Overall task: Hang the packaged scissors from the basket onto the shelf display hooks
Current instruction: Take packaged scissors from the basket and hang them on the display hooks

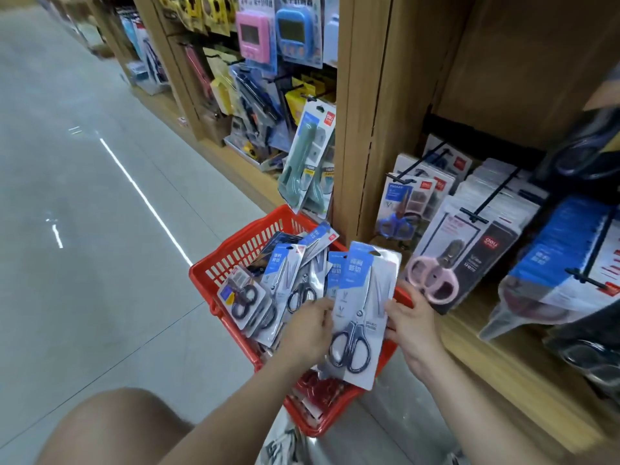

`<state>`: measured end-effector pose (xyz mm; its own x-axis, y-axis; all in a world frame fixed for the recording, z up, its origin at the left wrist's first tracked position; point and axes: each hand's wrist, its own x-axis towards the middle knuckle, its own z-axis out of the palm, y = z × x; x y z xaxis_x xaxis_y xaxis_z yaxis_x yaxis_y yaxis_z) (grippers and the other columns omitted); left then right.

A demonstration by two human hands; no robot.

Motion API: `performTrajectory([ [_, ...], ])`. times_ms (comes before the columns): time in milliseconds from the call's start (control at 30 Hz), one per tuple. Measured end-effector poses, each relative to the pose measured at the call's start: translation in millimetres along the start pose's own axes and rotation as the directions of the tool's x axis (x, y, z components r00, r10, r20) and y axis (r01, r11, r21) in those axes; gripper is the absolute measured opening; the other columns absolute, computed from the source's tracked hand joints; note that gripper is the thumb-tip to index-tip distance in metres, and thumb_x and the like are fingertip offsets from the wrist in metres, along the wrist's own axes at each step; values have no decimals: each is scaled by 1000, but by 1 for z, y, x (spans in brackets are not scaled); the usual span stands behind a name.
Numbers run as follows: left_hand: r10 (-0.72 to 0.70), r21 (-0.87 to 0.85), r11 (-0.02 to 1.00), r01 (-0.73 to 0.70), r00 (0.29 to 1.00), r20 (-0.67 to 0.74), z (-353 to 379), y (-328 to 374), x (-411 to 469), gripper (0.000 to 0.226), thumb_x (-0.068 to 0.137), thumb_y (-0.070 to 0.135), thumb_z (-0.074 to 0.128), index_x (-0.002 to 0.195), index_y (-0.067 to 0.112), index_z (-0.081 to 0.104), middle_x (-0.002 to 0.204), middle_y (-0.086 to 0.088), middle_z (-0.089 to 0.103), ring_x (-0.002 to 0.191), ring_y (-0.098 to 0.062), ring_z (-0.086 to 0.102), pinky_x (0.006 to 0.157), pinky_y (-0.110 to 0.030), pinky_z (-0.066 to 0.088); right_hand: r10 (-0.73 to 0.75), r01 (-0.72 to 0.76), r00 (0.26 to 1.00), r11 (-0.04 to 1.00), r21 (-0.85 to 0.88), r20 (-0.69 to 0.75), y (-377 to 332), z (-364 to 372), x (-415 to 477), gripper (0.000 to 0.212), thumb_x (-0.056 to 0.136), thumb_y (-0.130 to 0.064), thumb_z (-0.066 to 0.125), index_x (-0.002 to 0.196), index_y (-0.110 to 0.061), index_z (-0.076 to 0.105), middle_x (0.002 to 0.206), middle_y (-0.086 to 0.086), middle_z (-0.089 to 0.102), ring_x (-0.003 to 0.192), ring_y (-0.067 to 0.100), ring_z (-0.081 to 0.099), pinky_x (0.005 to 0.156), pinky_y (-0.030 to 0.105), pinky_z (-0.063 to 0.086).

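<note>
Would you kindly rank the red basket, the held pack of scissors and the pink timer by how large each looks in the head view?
1. red basket
2. pack of scissors
3. pink timer, though it hangs farther from the camera, so its real size is unsure.

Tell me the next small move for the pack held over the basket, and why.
Probably raise the scissors pack toward the hook of blue-headed packs on the right, hang hole leading. Both the left hand and right hand pinch its edges above the red basket, and its blue header resembles those packs.
</note>
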<state>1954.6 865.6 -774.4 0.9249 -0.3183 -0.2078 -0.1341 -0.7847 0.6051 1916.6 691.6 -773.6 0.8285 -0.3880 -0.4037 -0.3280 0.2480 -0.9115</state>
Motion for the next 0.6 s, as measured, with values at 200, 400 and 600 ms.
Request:
performTrajectory([
  [200, -75, 419, 904, 85, 996, -39, 9, -33, 12, 70, 93, 19, 50, 154, 27, 16, 163, -9, 18, 149, -31, 21, 114, -49, 31, -170, 160, 985, 960, -231, -23, -2, -16, 2, 63, 94, 5, 48, 130, -46, 48, 92, 18, 71, 74, 40, 63, 69, 48, 55],
  [400, -34, 550, 833, 58, 998, -54, 0, -40, 19, 59, 98, 13, 46, 151, 24, 20, 141, -1, 50, 96, -30, 66, 62, -38, 52, -146, 132, 989, 919, -371, -9, -3, -27, 9, 49, 92, 0, 47, 72, -33, 78, 82, -20, 73, 93, 38, 69, 83, 61, 55],
  [600, 87, 559, 829, 27, 981, -176, -29, 20, -15, 45, 101, 26, 34, 146, 24, 29, 124, -1, 62, 88, -34, 68, 63, -36, 47, 18, -19, 1000, 969, -246, -5, -9, -16, 5, 35, 87, -4, 54, 63, -15, 77, 86, 12, 76, 86, 39, 70, 83, 49, 58],
])
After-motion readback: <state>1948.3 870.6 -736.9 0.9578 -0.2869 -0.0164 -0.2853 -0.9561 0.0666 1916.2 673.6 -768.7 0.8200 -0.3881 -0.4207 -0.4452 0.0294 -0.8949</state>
